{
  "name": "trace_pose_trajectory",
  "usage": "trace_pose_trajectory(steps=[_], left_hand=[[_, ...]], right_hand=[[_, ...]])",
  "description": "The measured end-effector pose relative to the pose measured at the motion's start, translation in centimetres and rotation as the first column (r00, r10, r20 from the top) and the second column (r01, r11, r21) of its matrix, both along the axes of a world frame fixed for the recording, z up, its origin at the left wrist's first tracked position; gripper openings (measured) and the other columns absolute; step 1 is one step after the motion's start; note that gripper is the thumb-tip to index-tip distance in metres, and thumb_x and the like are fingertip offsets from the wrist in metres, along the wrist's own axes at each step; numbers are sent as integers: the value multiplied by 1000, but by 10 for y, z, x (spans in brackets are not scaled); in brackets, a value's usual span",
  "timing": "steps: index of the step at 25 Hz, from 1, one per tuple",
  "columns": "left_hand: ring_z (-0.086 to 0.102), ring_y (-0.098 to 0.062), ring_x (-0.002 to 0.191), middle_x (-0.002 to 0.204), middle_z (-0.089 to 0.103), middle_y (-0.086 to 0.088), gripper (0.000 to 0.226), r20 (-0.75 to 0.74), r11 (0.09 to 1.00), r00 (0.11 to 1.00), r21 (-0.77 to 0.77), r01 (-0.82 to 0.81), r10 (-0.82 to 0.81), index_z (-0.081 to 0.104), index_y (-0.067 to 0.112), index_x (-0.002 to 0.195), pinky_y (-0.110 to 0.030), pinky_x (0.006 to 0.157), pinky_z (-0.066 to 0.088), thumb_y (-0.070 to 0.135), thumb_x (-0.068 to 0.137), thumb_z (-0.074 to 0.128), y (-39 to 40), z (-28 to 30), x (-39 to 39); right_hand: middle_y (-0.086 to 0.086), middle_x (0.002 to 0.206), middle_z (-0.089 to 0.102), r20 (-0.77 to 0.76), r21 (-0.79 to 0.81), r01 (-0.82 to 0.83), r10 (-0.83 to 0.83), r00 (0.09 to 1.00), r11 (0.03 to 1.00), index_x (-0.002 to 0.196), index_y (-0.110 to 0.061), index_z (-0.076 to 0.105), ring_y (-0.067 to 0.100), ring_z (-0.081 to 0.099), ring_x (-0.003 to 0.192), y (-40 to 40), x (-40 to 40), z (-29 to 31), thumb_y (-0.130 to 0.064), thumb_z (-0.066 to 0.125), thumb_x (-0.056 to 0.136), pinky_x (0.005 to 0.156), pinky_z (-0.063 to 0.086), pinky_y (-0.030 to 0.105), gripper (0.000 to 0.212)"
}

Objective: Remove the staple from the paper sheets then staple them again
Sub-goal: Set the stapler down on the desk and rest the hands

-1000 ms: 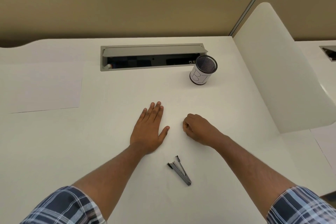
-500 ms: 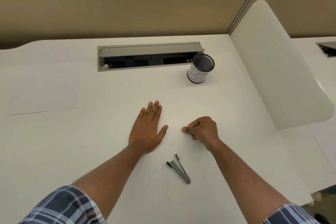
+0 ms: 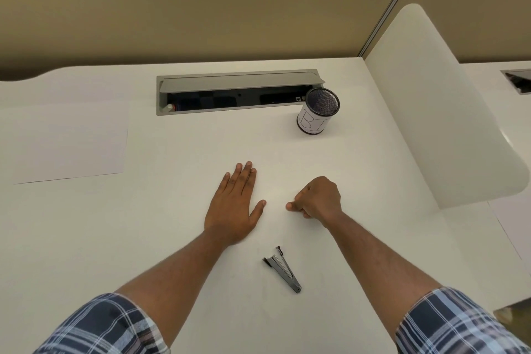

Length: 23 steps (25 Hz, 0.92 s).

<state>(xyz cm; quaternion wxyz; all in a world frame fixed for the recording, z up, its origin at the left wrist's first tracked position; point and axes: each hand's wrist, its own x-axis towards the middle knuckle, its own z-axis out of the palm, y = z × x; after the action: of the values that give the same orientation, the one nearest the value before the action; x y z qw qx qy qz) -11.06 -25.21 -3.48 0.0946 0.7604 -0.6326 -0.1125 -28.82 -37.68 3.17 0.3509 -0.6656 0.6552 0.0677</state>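
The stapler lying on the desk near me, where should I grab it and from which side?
Grip the stapler around its long narrow body, near the middle, coming down from above with the right hand, which is nearer. It lies flat and free on the desk, its jaw end pointing away, so both long sides look reachable.

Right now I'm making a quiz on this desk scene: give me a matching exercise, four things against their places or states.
Things:
1. left hand
2. right hand
3. stapler
4. mesh cup

States:
A. upright by the cable tray
B. fingers curled, thumb against forefinger
C. flat on the desk
D. lying nearest the person, untouched

Pairs: 1-C, 2-B, 3-D, 4-A
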Motion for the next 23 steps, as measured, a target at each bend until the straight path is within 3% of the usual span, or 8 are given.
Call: trace_pose_trajectory(steps=[2, 4, 7, 9, 17, 23], left_hand=[[-7, -16, 156, 170, -2, 1, 75, -17, 1000, 1000, -17, -7, 7, 3, 16, 161, -41, 127, 10, 56, 101, 24, 0, 1, 0], [-6, -15, 156, 170, -2, 1, 75, -17, 1000, 1000, -14, -5, 5, 5, 16, 161, -41, 127, 10, 56, 101, 25, 0, 1, 1], [-5, -15, 156, 170, 1, 1, 74, -13, 1000, 1000, -27, -3, 3, 8, 16, 161, -41, 127, 10, 55, 101, 26, 0, 0, 1], [-4, -16, 157, 170, 2, 1, 74, -11, 1000, 1000, -25, -2, 2, 9, 16, 161, -40, 127, 9, 55, 101, 28, 0, -1, 1], [-7, -15, 156, 170, -1, 1, 75, 7, 1000, 1000, -10, -2, 2, 5, 17, 161, -40, 127, 9, 56, 101, 25, 0, -1, 1], [-8, -15, 156, 170, -2, 2, 75, 4, 1000, 1000, -13, 0, 0, 5, 17, 161, -40, 127, 8, 56, 101, 25, 0, 0, 1]], right_hand=[[13, 67, 76, 33, 25, -13, 12, 999, 1000, 57, -14, 54, 28, 74, 62, -2, -4, -1, -25, 94, 58, 63, 55, 33, 41], [15, 66, 70, 213, 133, 47, -74, 974, 990, 62, -11, 62, 23, 64, 58, -4, -16, -2, -18, 93, 60, 65, 54, 33, 32], [21, 82, 76, 371, 303, 133, -245, 896, 944, 78, 2, 77, 20, 68, 68, -8, -30, -2, -5, 83, 79, 68, 63, 31, 10], [18, 86, 77, 387, 356, 132, -275, 880, 925, 91, 6, 78, 19, 71, 70, -5, -31, -1, -3, 74, 90, 66, 64, 28, 9], [11, 78, 76, 484, 361, 188, -356, 799, 913, 89, 5, 77, 16, 68, 62, 2, -32, -2, -3, 73, 92, 63, 63, 26, 9], [8, 75, 77, 538, 269, 168, -293, 791, 948, 85, 2, 79, 17, 69, 64, -2, -25, 2, -8, 79, 87, 65, 62, 28, 10]])
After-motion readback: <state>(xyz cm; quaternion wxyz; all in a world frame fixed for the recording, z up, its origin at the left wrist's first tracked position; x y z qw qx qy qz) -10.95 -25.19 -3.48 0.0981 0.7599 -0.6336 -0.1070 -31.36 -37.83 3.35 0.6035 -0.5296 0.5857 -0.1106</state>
